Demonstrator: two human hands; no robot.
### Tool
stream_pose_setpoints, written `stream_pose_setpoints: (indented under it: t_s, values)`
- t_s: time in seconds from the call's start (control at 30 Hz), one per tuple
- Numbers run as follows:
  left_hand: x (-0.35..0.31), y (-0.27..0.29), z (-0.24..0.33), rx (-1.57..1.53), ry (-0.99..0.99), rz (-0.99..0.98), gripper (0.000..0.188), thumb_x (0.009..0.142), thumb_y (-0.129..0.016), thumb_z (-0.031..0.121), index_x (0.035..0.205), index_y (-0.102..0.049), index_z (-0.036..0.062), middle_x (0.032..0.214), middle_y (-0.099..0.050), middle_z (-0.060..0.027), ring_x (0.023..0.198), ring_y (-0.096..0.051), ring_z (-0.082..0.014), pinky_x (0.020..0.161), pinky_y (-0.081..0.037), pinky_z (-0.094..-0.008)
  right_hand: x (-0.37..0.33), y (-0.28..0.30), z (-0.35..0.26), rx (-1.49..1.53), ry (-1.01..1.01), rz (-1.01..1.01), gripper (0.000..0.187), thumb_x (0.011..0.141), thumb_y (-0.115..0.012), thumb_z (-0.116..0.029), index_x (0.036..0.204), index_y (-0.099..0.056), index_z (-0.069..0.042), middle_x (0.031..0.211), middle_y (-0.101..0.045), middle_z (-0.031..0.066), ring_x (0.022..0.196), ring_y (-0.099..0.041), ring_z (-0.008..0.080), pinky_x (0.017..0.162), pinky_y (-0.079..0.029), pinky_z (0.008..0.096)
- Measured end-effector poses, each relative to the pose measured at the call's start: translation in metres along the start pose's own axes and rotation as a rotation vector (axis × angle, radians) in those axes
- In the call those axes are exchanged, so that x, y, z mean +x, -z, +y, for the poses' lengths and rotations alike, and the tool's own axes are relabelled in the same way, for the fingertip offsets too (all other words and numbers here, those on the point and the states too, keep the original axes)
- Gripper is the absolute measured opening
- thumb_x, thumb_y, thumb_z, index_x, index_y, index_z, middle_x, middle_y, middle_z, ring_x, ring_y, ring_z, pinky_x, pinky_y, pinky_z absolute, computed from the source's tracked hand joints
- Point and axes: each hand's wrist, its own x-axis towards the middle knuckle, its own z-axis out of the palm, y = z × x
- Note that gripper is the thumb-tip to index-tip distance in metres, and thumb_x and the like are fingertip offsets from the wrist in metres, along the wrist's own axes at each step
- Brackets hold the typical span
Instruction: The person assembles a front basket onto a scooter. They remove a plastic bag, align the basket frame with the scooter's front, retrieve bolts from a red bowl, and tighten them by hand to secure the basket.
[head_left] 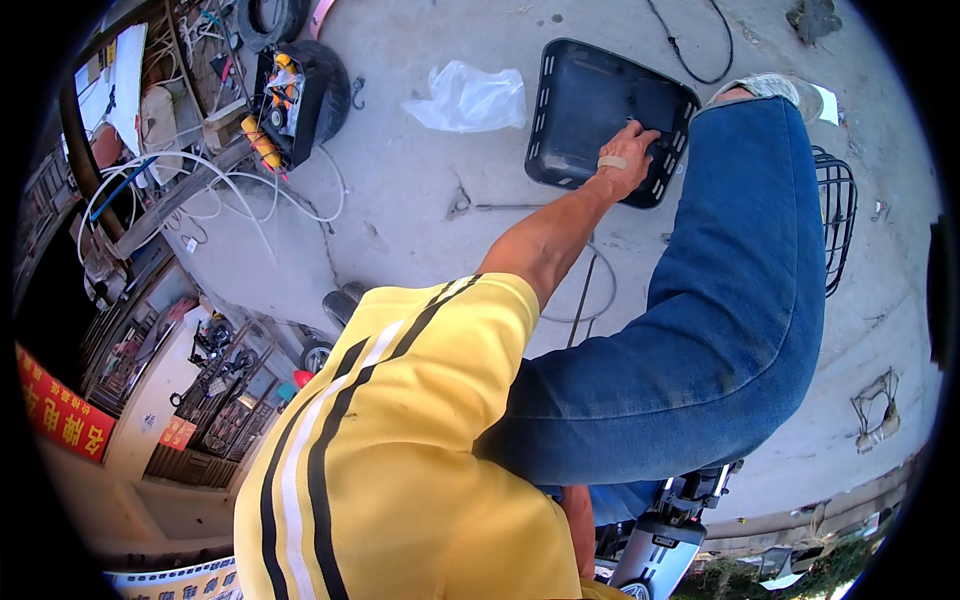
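Sleeve [490, 325], yellow with dark and white stripes, beside bent leg in blue jeans [740, 250]. Farther out, left hand [626, 165] over lower right part of black slotted tray [590, 85], flat on grey floor [420, 190]; fingers [648, 137] partly bent, cannot tell if clamped. Left of tray, clear plastic bag [468, 98]. Beyond tray, black cable [672, 42].

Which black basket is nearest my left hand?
The black plastic basket with slotted sides, beneath your left hand; the black wire basket lies farther right.

Head-worn fisheye view, facing downward.
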Motion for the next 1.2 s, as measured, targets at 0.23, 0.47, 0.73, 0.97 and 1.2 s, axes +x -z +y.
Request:
stream_pose_setpoints:
  t_s: [0.23,0.47,0.73,0.97,1.2]
  values:
    - [0.008,-0.006,0.001,0.139,-0.04,0.034,0.026,0.088,-0.073,0.021,0.113,-0.072,0.0147,0.108,-0.064,-0.0067,0.101,-0.067,-0.0321,0.084,-0.053,-0.0452,-0.001,0.004,0.001,-0.01,-0.002,-0.013,0.045,0.088,-0.076,-0.014,0.125,-0.056,0.003,0.104,-0.063,0.0135,0.089,-0.064,0.0269,0.075,-0.052,0.0378]
    - [0.011,-0.021,-0.008,0.16,-0.004,0.083,0.012,0.088,-0.072,0.022,0.098,-0.07,0.0142,0.101,-0.066,-0.0049,0.09,-0.069,-0.0308,0.077,-0.053,-0.045,-0.001,0.008,0.001,-0.021,-0.006,-0.012,0.046,0.088,-0.076,-0.013,0.126,-0.055,0.003,0.105,-0.063,0.0137,0.09,-0.064,0.0271,0.075,-0.052,0.0379]
    - [-0.011,0.017,-0.03,-0.087,0.106,0.21,0.012,0.083,-0.073,0.015,0.091,-0.065,0.0109,0.096,-0.068,-0.006,0.088,-0.068,-0.0316,0.076,-0.053,-0.0442,-0.004,0.006,-0.003,-0.032,-0.014,-0.001,0.046,0.088,-0.076,-0.013,0.127,-0.055,0.002,0.106,-0.063,0.0139,0.091,-0.064,0.0274,0.076,-0.052,0.038]
    - [-0.018,0.011,-0.055,-0.238,0.123,0.201,0.018,0.085,-0.072,0.009,0.102,-0.069,0.0076,0.094,-0.068,-0.0082,0.082,-0.066,-0.0255,0.075,-0.053,-0.0376,-0.011,0.008,-0.004,-0.058,-0.025,-0.005,0.047,0.088,-0.076,-0.013,0.127,-0.055,0.002,0.107,-0.062,0.0141,0.092,-0.064,0.0276,0.076,-0.052,0.0381]
    - [-0.027,0.003,-0.057,-0.326,0.188,0.132,0.022,0.086,-0.076,0.011,0.106,-0.07,0.0021,0.095,-0.067,-0.0103,0.079,-0.065,-0.0232,0.075,-0.053,-0.0345,-0.011,0.011,-0.003,-0.066,-0.042,-0.011,0.048,0.088,-0.076,-0.013,0.128,-0.054,0.002,0.108,-0.062,0.0143,0.093,-0.063,0.0278,0.076,-0.052,0.0382]
